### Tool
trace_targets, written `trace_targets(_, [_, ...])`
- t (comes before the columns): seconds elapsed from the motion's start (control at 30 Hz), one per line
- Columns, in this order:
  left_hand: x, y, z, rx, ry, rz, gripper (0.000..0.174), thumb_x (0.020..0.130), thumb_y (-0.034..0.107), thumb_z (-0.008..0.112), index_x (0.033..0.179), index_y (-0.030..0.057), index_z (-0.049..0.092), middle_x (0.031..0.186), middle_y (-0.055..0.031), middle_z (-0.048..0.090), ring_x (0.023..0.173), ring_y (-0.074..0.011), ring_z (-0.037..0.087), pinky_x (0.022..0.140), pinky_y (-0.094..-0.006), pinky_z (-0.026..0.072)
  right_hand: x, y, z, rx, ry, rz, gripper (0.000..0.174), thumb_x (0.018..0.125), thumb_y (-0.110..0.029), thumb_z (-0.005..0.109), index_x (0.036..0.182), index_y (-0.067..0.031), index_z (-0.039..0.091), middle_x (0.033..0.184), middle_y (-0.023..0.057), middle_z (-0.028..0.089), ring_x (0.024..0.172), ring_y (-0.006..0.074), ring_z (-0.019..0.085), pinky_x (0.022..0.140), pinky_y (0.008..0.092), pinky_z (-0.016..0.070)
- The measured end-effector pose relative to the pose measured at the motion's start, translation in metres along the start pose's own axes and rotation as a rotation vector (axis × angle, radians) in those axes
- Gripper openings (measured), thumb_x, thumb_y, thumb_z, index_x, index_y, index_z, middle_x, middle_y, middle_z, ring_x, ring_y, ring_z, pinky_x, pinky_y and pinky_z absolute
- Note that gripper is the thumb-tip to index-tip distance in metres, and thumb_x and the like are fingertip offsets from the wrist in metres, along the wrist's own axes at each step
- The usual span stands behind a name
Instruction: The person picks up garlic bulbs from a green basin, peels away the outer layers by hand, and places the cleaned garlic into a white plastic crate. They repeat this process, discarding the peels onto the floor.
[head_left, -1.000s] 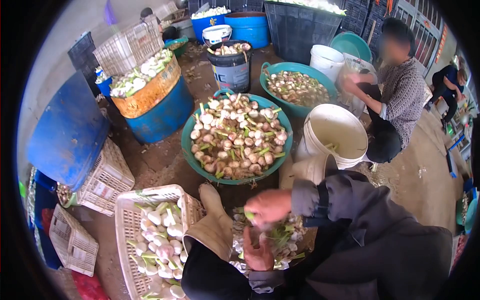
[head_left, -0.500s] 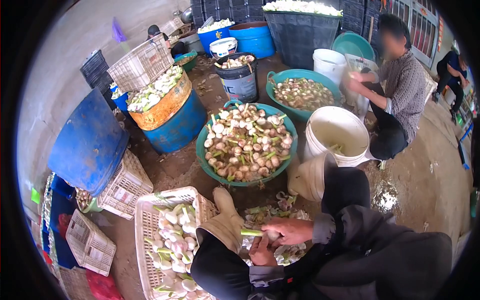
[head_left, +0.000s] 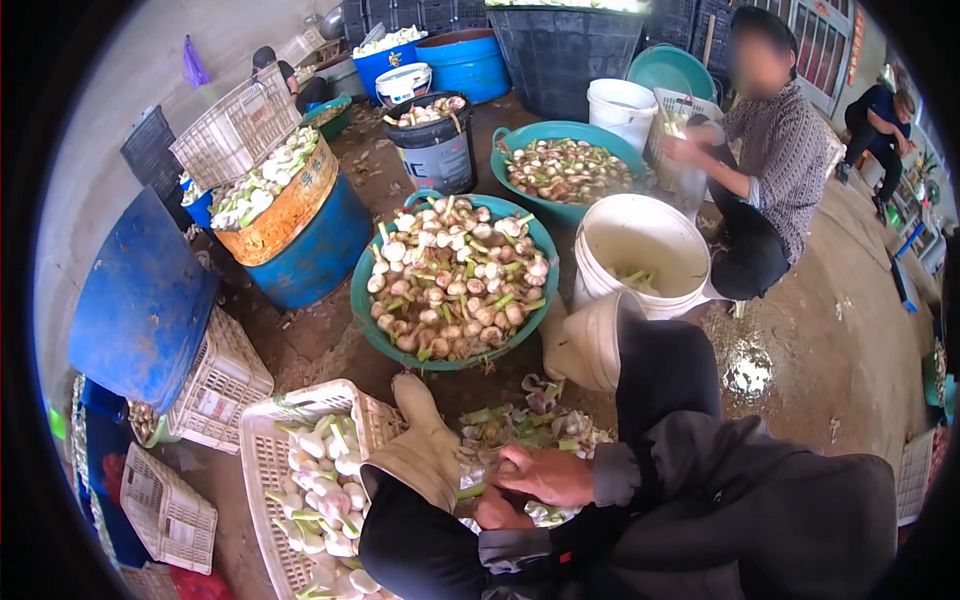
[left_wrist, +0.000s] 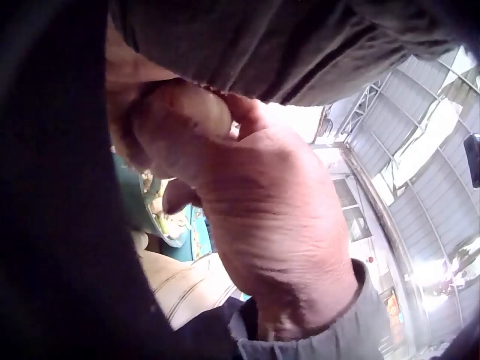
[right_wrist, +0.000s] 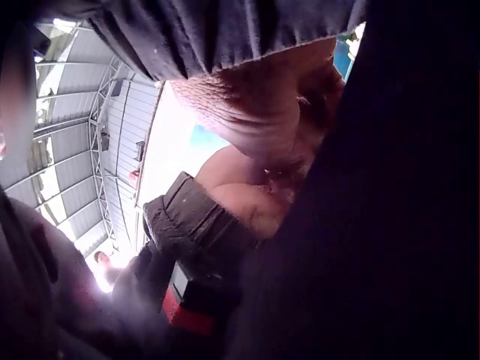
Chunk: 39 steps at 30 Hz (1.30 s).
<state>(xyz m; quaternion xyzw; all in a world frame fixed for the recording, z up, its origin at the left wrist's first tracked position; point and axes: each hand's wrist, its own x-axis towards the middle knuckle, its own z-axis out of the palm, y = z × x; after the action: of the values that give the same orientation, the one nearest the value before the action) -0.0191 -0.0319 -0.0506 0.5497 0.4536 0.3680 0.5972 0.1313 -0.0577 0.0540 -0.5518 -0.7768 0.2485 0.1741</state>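
Note:
Both hands meet low between the knees. A green stem (head_left: 470, 492) sticks out at their left side in the head view, and a pale rounded garlic bulb (left_wrist: 206, 109) shows between the fingers in the left wrist view. My left hand (head_left: 502, 512) grips the garlic from below, its fingers curled. Over it, my right hand (head_left: 552, 476) has its fingers bent round the same garlic; most of the bulb is hidden. The right wrist view shows the right hand (right_wrist: 247, 105) close against the left. Peelings and cut stems (head_left: 540, 425) lie beneath and beyond them.
A white crate (head_left: 258, 480) of pale garlic stands left of the boot (head_left: 425, 440). Ahead is a green basin (head_left: 365, 325) of garlic, with a white bucket (head_left: 595, 285) to its right. Another person (head_left: 785, 165) sits at the back right. Blue barrels (head_left: 315, 255) stand at left.
The hands were apart a second ago, then came together at the garlic. Now the right hand lies further over the left, and the stem sits lower. The head view has shifted.

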Motion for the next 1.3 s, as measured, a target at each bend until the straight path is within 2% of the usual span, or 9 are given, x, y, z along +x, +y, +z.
trace_targets(0.23, [-0.003, 0.035, 0.003, 0.568, 0.199, 0.213, 0.021, 0.067, 0.005, 0.066, 0.085, -0.0046, 0.061, 0.081, -0.0115, 0.063, 0.076, -0.0213, 0.063, 0.064, -0.0367, 0.0540, 0.008, 0.011, -0.004, 0.381, 0.035, 0.028, 0.052, 0.080, -0.007, 0.063, 0.129, -0.0098, 0.045, 0.118, 0.0163, 0.044, 0.102, 0.0289, 0.054, 0.078, 0.0336, 0.0490])
trace_targets(0.4, [0.000, 0.078, 0.013, -0.435, 0.370, -0.222, 0.026, 0.075, 0.001, 0.047, 0.094, -0.0106, 0.059, 0.081, -0.0131, 0.063, 0.072, -0.0204, 0.062, 0.058, -0.0312, 0.0516, 0.013, 0.022, -0.007, 0.721, 0.011, 0.134, 0.055, 0.083, -0.012, 0.064, 0.130, 0.0001, 0.038, 0.125, 0.0157, 0.047, 0.109, 0.0213, 0.052, 0.085, 0.0338, 0.0469])
trace_targets(0.5, [0.001, 0.072, -0.001, 0.845, 0.117, 0.385, 0.024, 0.082, 0.010, 0.053, 0.094, -0.0098, 0.059, 0.083, -0.0134, 0.063, 0.076, -0.0224, 0.063, 0.060, -0.0314, 0.0543, 0.012, 0.008, -0.005, 0.679, 0.058, 0.239, 0.054, 0.087, -0.015, 0.061, 0.132, -0.0024, 0.034, 0.114, 0.0138, 0.049, 0.099, 0.0197, 0.053, 0.082, 0.0327, 0.0470])
trace_targets(0.6, [0.003, 0.076, 0.016, -0.556, 0.357, -0.257, 0.035, 0.091, 0.026, 0.052, 0.098, -0.0071, 0.060, 0.085, -0.0173, 0.063, 0.072, -0.0266, 0.063, 0.063, -0.0360, 0.0516, 0.017, 0.004, 0.019, 0.690, 0.281, 0.129, 0.054, 0.089, -0.015, 0.058, 0.134, -0.0031, 0.030, 0.110, 0.0134, 0.048, 0.093, 0.0188, 0.053, 0.080, 0.0314, 0.0464])
trace_targets(0.73, [-0.001, 0.060, 0.001, 0.687, 0.340, 0.377, 0.032, 0.080, 0.023, 0.061, 0.094, -0.0057, 0.061, 0.079, -0.0192, 0.061, 0.069, -0.0329, 0.062, 0.062, -0.0399, 0.0493, 0.020, -0.004, 0.009, 1.175, 0.035, 0.457, 0.047, 0.095, -0.023, 0.047, 0.135, -0.0078, 0.029, 0.102, 0.0098, 0.052, 0.079, 0.0116, 0.053, 0.067, 0.0231, 0.0449])
trace_targets(0.87, [-0.005, 0.074, -0.001, 0.775, 0.287, 0.472, 0.025, 0.082, 0.013, 0.059, 0.095, -0.0083, 0.058, 0.081, -0.0206, 0.061, 0.072, -0.0334, 0.063, 0.062, -0.0407, 0.0497, 0.018, 0.010, 0.021, 1.929, -0.030, 0.364, 0.045, 0.094, -0.042, 0.045, 0.127, -0.0123, 0.037, 0.091, 0.0077, 0.056, 0.048, 0.0099, 0.045, 0.038, 0.0224, 0.0322])
trace_targets(0.97, [-0.001, 0.087, 0.017, -0.418, 0.472, -0.158, 0.023, 0.093, 0.014, 0.048, 0.092, -0.0072, 0.058, 0.085, -0.0146, 0.064, 0.072, -0.0231, 0.061, 0.065, -0.0339, 0.0491, 0.020, 0.016, 0.016, 1.803, -0.050, 0.369, 0.048, 0.097, -0.040, 0.038, 0.130, -0.0057, 0.035, 0.092, 0.0083, 0.057, 0.055, 0.0142, 0.053, 0.047, 0.0257, 0.0423])
trace_targets(1.1, [0.006, 0.067, 0.013, -0.123, 0.509, 0.027, 0.025, 0.095, 0.015, 0.046, 0.093, -0.0073, 0.058, 0.087, -0.0120, 0.064, 0.072, -0.0141, 0.059, 0.061, -0.0283, 0.0491, 0.020, -0.011, 0.012, 0.718, 0.346, 0.191, 0.057, 0.092, -0.035, 0.052, 0.126, 0.0063, 0.034, 0.107, 0.0216, 0.052, 0.100, 0.0322, 0.055, 0.087, 0.0381, 0.0434])
trace_targets(1.3, [0.003, 0.065, 0.014, -0.089, 0.475, 0.018, 0.023, 0.095, 0.015, 0.048, 0.097, -0.0072, 0.056, 0.093, -0.0137, 0.063, 0.075, -0.0171, 0.060, 0.064, -0.0309, 0.0506, 0.028, 0.014, 0.042, 0.789, 0.376, 0.280, 0.034, 0.093, -0.029, 0.047, 0.111, -0.0007, 0.044, 0.093, 0.0113, 0.053, 0.075, 0.0167, 0.055, 0.065, 0.0305, 0.0440])
